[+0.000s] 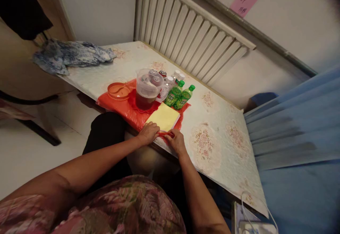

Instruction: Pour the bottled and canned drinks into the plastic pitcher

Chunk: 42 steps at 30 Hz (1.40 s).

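At the table's front edge, my left hand (149, 133) rests by the near corner of a yellow pad (164, 116), its fingers curled on the edge of a red plastic sheet (110, 106). My right hand (177, 141) pinches the same sheet's edge just right of it. Behind the pad stand green-capped bottles (174, 94) and some clear bottles with white caps (170, 81). A clear pitcher (146, 91) with brown liquid sits on a red scalloped dish (132, 100). Left of it lies an orange round dish (119, 91).
The sheet lies on a table with a floral cloth (223, 131). A blue patterned cloth (77, 54) lies at the far left. Behind the table is a radiator (186, 28); a blue curtain (294, 138) hangs at the right. White cables and a power strip (256, 227) are low right.
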Each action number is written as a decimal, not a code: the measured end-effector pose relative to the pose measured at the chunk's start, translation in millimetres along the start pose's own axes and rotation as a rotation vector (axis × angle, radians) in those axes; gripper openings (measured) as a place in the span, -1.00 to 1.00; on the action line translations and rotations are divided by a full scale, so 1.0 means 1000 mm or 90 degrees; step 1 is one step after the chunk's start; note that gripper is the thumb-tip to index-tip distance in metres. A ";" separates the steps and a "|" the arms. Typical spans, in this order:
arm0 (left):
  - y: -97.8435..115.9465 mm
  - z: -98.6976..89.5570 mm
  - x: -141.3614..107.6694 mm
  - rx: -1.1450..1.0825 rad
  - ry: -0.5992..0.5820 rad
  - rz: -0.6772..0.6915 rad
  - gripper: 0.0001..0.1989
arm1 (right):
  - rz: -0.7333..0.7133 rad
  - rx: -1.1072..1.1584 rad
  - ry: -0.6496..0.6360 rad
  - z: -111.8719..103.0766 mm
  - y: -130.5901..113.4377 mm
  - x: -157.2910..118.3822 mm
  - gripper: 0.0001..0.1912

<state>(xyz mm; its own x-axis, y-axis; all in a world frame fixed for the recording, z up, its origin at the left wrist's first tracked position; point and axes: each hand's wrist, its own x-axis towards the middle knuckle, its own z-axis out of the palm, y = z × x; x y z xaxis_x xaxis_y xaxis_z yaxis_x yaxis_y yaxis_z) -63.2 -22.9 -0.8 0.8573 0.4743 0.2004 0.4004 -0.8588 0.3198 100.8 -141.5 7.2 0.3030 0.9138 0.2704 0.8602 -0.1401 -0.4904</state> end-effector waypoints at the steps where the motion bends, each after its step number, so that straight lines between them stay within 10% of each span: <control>1: 0.000 0.000 0.000 0.000 0.000 0.000 -0.90 | -0.006 -0.016 0.003 0.000 -0.001 -0.001 -0.85; 12: 0.003 -0.004 -0.001 0.015 0.000 0.010 -0.89 | -0.113 -0.247 0.016 -0.004 -0.027 -0.002 -0.45; 25: 0.003 -0.005 -0.006 0.060 0.029 0.044 -0.90 | -0.126 -0.305 0.007 0.004 -0.026 0.005 -0.92; 42: -0.017 -0.004 -0.012 0.121 0.046 0.098 -0.85 | -0.174 -0.357 0.000 0.009 -0.018 0.008 -0.87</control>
<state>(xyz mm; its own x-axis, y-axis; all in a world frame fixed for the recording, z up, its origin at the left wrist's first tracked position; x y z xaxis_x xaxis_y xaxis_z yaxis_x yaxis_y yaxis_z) -82.0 -12.9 -5.0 0.8900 0.3420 0.3014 0.3265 -0.9397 0.1021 83.6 -128.2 10.6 0.0419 0.9450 0.3245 0.9911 -0.0803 0.1058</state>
